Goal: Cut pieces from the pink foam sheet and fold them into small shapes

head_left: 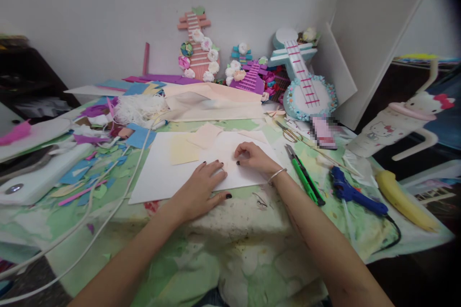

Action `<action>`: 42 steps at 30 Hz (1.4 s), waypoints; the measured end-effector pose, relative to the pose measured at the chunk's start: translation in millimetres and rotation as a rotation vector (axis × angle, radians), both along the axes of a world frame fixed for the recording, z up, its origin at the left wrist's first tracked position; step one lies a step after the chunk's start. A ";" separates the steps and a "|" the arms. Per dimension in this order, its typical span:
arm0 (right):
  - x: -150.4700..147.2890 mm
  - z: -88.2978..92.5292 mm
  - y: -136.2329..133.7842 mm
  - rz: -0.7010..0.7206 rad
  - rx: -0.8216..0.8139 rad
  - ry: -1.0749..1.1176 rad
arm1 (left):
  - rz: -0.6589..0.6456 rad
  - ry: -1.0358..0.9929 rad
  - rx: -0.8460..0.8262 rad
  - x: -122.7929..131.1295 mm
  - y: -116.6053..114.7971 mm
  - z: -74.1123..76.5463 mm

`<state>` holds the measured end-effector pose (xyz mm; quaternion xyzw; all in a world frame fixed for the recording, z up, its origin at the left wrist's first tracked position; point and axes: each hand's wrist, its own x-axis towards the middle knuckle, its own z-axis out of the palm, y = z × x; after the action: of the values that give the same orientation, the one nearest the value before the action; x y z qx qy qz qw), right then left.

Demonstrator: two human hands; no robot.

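**White Sheet (153,182) Partly Covered by Paper**

In the head view, the white sheet was seen at the middle of the cluttered table (201,264). The left hand (200,184) was laid palm-down across its near edge, fingers spread apart. The right hand (254,157) was held over the sheet's right part, fingers curled and thumb near them; whether anything was pinched there could not be told. A yellow paper piece (183,149) was overlapped by a peach paper piece (206,133) on the far part of the sheet. To the right, a green cutter (304,175), a blue glue gun (360,197) and a banana (405,201) were laid out in turn. Coloured scraps (77,170) were strewn on the left.
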<state>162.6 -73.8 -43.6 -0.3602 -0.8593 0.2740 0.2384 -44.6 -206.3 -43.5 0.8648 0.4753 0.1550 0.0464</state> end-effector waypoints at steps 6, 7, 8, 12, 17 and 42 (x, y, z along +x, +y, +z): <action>1.9 9.5 -10.3 0.056 0.066 0.009 | -0.006 -0.019 -0.015 -1.7 1.3 4.6; 1.9 11.7 -12.9 0.081 0.090 0.007 | -0.004 -0.022 -0.019 -2.7 2.2 5.1; 1.7 13.7 -15.2 0.108 0.114 0.000 | -0.005 -0.019 -0.022 -4.0 3.2 5.4; -0.7 18.1 -20.8 0.211 0.170 -0.064 | -0.046 0.025 -0.018 -9.7 8.2 5.1; -2.1 18.6 -22.2 0.263 0.181 -0.090 | -0.089 0.055 0.008 -13.0 11.3 2.8; -1.2 16.2 -24.8 0.338 0.132 -0.026 | -0.052 0.066 -0.007 -9.8 12.9 2.3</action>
<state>161.3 -98.6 -27.4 -0.1979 -0.9267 0.2485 0.2008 -54.3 -193.4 -41.2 0.8814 0.4542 0.1236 0.0378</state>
